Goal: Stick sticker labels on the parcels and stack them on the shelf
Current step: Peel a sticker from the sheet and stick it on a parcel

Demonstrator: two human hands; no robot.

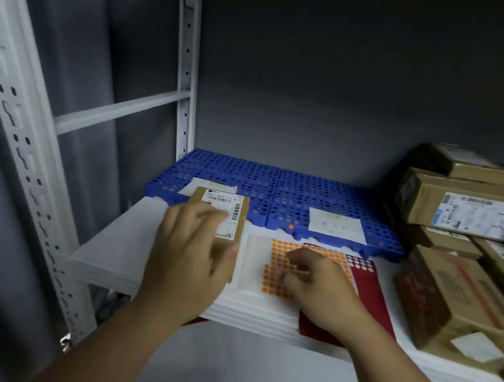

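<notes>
My left hand (192,247) grips a small brown parcel (224,211) with a white barcode label, held just above the white shelf (123,246). My right hand (315,280) rests with curled fingers on a sheet of orange dot stickers (283,255); its fingertips are at the dots, and I cannot tell whether they pinch one. A dark red sticker sheet (373,292) lies under and to the right of the orange one.
Blue perforated mats (325,199) cover the back of the shelf, with two flat white parcels (336,225) on them. Several brown cardboard parcels (458,299) are piled at the right. A white slotted upright (20,121) stands at the left.
</notes>
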